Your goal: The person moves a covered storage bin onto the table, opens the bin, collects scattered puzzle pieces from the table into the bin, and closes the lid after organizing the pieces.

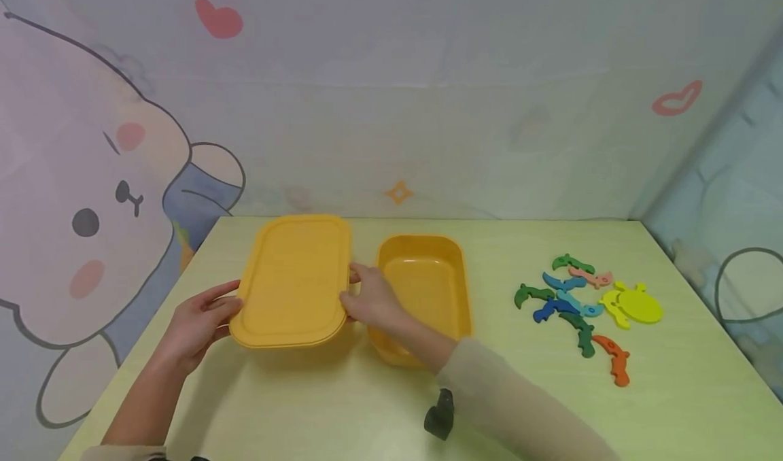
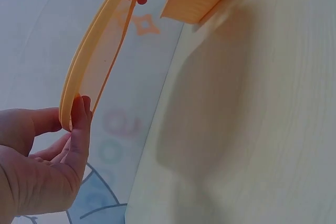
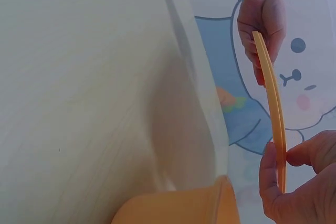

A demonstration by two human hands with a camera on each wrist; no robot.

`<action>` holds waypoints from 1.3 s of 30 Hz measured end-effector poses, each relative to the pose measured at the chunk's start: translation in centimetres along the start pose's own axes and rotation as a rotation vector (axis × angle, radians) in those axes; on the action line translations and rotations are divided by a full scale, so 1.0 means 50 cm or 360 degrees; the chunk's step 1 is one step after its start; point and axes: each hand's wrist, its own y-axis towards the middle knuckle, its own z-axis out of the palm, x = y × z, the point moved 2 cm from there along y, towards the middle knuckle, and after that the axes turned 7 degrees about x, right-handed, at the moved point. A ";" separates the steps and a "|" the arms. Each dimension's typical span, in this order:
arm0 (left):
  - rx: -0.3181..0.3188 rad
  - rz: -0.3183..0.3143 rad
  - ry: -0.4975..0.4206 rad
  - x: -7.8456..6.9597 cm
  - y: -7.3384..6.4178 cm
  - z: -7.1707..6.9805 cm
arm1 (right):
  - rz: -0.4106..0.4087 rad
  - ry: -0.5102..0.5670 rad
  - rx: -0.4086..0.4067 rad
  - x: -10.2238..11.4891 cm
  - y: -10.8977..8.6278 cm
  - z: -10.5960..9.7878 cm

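Note:
Both hands hold a yellow rectangular lid [image 1: 293, 281] with rounded corners, raised above the table to the left of a yellow box. My left hand [image 1: 194, 325] pinches its left edge, thumb on one face and fingers on the other, as the left wrist view shows. On the opposite edge my right hand [image 1: 376, 298] pinches it the same way. Beneath my right forearm stands the open yellow box [image 1: 422, 287], its bare floor showing. In the right wrist view the lid [image 3: 273, 98] is seen edge-on, with the box's rim [image 3: 223, 192] below.
On the table's right side lie several coloured curved pieces, among them an orange one [image 1: 618, 362] and a dark green one [image 1: 581, 335]. Beside them is a bright yellow turtle-shaped piece [image 1: 639, 306]. A patterned cloth [image 1: 489, 107] hangs behind the table [image 1: 342, 406].

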 end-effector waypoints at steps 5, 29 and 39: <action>-0.0006 -0.0027 0.0016 0.008 -0.005 -0.013 | -0.0027 -0.0150 -0.0019 0.001 -0.001 0.016; -0.0169 -0.0138 0.0405 0.064 -0.007 -0.038 | -0.0024 -0.0520 -0.0056 -0.019 -0.009 0.099; -0.0178 -0.0127 0.0505 0.074 -0.004 -0.045 | 0.0077 -0.0406 0.0000 -0.021 -0.013 0.116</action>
